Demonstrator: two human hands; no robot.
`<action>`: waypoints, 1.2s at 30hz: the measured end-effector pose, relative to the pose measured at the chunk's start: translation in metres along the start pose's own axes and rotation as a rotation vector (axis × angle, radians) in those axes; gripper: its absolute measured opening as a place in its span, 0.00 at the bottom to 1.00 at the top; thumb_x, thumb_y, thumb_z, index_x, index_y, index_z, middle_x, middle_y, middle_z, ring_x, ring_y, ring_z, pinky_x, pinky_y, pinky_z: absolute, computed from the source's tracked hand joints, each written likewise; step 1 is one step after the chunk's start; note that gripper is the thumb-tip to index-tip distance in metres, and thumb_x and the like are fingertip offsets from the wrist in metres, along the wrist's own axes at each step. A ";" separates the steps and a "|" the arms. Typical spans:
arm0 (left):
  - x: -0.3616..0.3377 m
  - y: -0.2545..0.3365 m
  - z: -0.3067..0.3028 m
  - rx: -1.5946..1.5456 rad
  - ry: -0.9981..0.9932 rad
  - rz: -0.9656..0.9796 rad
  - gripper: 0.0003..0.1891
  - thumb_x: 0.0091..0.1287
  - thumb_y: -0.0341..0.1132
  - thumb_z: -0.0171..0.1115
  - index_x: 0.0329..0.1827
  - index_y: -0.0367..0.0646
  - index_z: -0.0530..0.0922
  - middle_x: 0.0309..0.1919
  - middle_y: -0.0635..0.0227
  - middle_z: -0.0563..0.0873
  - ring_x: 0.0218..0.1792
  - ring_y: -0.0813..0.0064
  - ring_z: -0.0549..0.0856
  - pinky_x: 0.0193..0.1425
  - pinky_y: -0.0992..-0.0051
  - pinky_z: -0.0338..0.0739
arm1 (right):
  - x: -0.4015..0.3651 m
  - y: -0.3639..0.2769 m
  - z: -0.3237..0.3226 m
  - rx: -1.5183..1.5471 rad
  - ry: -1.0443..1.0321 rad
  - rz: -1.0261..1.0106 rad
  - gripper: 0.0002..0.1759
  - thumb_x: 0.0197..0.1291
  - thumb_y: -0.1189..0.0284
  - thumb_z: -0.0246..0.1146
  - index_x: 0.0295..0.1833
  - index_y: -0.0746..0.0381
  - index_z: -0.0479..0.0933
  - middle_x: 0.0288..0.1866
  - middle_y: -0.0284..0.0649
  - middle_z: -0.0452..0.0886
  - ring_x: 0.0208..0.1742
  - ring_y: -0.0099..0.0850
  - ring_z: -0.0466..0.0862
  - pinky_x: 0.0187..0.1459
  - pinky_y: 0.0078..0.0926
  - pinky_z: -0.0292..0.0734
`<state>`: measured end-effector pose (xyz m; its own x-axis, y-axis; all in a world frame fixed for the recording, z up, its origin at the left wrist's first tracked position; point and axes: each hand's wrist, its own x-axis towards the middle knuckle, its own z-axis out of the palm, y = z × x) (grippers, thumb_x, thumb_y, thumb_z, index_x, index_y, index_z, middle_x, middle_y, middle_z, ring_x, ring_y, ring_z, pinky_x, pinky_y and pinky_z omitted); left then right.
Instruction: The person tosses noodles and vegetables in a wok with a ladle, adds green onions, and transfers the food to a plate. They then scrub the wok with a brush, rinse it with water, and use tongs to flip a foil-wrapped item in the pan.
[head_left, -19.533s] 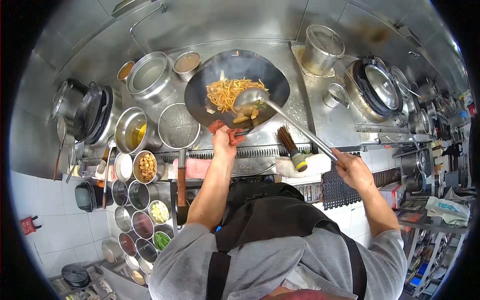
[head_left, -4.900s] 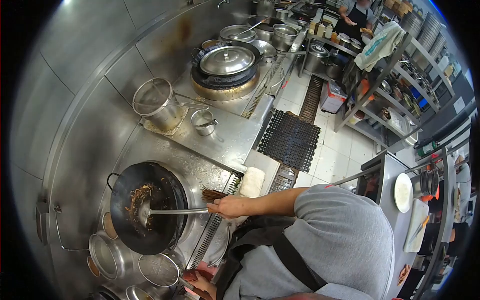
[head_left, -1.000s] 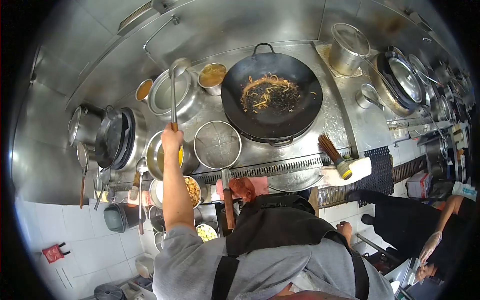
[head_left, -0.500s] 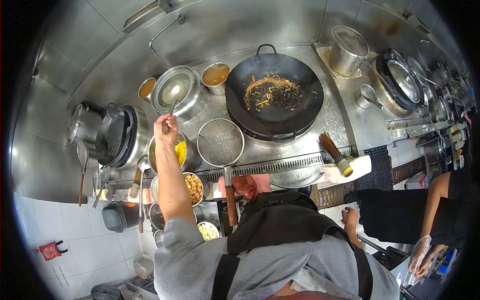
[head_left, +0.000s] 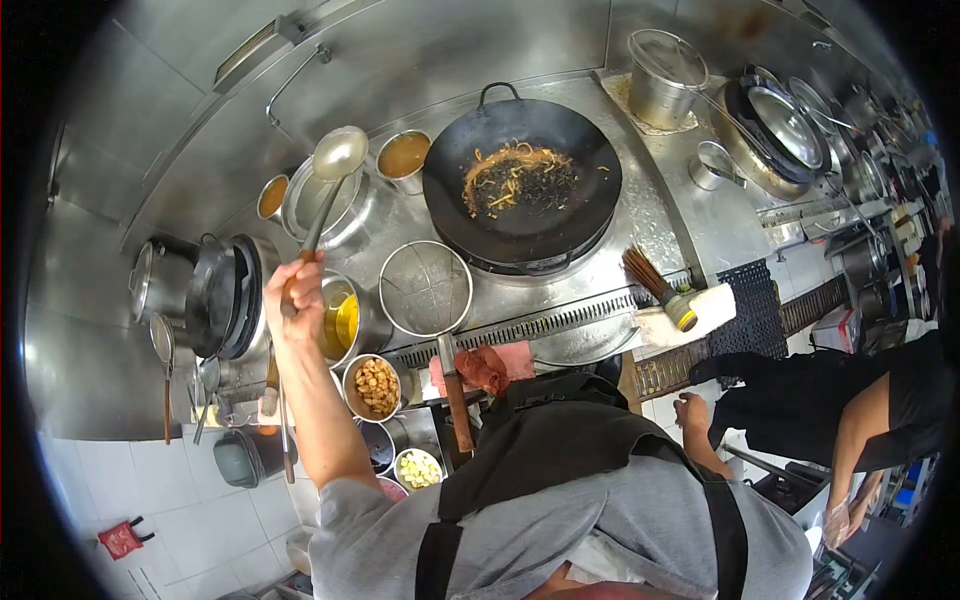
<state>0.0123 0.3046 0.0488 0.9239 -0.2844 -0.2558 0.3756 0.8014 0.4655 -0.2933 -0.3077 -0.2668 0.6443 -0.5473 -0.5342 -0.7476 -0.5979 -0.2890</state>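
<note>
Left hand (head_left: 295,291) clenched around ladle (head_left: 339,155) handle, right hand (head_left: 691,411) lowered, openness unclear

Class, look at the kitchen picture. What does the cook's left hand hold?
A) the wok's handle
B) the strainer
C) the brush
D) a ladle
D: the left hand grips the long handle of the ladle, with the bowl raised to the left of the wok.
</note>
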 end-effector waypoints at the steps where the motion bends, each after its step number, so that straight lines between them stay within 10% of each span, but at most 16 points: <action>1: -0.007 -0.005 0.006 0.004 0.000 -0.007 0.17 0.65 0.26 0.49 0.50 0.18 0.65 0.26 0.67 0.71 0.17 0.83 0.70 0.14 0.85 0.64 | 0.005 0.000 0.006 0.048 0.006 -0.007 0.19 0.52 0.72 0.58 0.51 0.65 0.79 0.26 0.49 0.84 0.19 0.34 0.83 0.26 0.31 0.79; 12: -0.032 -0.059 0.027 0.348 0.138 -0.178 0.20 0.57 0.26 0.53 0.53 0.27 0.69 0.21 0.64 0.73 0.08 0.77 0.69 0.07 0.81 0.63 | 0.036 0.020 0.030 0.105 0.000 0.009 0.15 0.53 0.66 0.63 0.45 0.61 0.82 0.37 0.52 0.83 0.41 0.47 0.84 0.49 0.40 0.77; 14: -0.027 -0.064 0.029 0.589 0.167 -0.125 0.20 0.54 0.26 0.55 0.51 0.27 0.69 0.21 0.63 0.75 0.08 0.76 0.70 0.07 0.80 0.63 | 0.037 0.031 0.036 0.021 0.080 -0.190 0.20 0.51 0.72 0.58 0.50 0.67 0.79 0.22 0.51 0.82 0.16 0.34 0.82 0.24 0.30 0.79; 19: -0.002 -0.064 0.019 1.027 0.367 0.088 0.22 0.48 0.24 0.58 0.50 0.29 0.70 0.21 0.62 0.77 0.09 0.75 0.72 0.09 0.79 0.63 | 0.031 0.044 0.044 -0.010 0.028 -0.093 0.20 0.52 0.71 0.58 0.51 0.67 0.79 0.20 0.50 0.81 0.16 0.36 0.82 0.24 0.32 0.79; 21: 0.012 -0.056 0.019 1.199 0.513 0.181 0.23 0.45 0.22 0.58 0.49 0.30 0.71 0.19 0.63 0.77 0.09 0.74 0.73 0.10 0.77 0.63 | 0.021 0.032 0.034 0.090 0.001 0.061 0.18 0.49 0.68 0.63 0.46 0.63 0.82 0.39 0.57 0.82 0.46 0.49 0.82 0.53 0.39 0.75; 23: 0.040 -0.040 -0.006 1.263 0.593 0.252 0.23 0.45 0.22 0.58 0.48 0.29 0.71 0.17 0.64 0.76 0.09 0.75 0.73 0.10 0.77 0.62 | 0.025 0.043 0.042 0.106 -0.001 0.051 0.16 0.49 0.68 0.62 0.43 0.63 0.83 0.38 0.56 0.82 0.44 0.49 0.83 0.50 0.41 0.76; 31: 0.094 -0.004 -0.052 2.005 0.972 0.276 0.09 0.44 0.30 0.61 0.23 0.31 0.80 0.16 0.55 0.82 0.20 0.66 0.84 0.27 0.68 0.77 | -0.005 0.054 0.034 0.100 0.087 0.043 0.12 0.47 0.70 0.62 0.37 0.64 0.82 0.35 0.52 0.83 0.41 0.48 0.84 0.46 0.40 0.78; 36: 0.132 0.020 -0.122 1.557 0.927 0.059 0.06 0.47 0.29 0.58 0.18 0.36 0.78 0.12 0.63 0.78 0.15 0.67 0.78 0.18 0.70 0.71 | -0.019 0.040 0.014 0.010 0.057 0.003 0.13 0.46 0.73 0.61 0.39 0.65 0.82 0.37 0.54 0.83 0.40 0.48 0.84 0.45 0.40 0.79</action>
<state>0.1329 0.3478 -0.0790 0.8060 0.5127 -0.2959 0.5677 -0.5278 0.6317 -0.3383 -0.3127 -0.2795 0.6499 -0.5820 -0.4887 -0.7510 -0.5906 -0.2953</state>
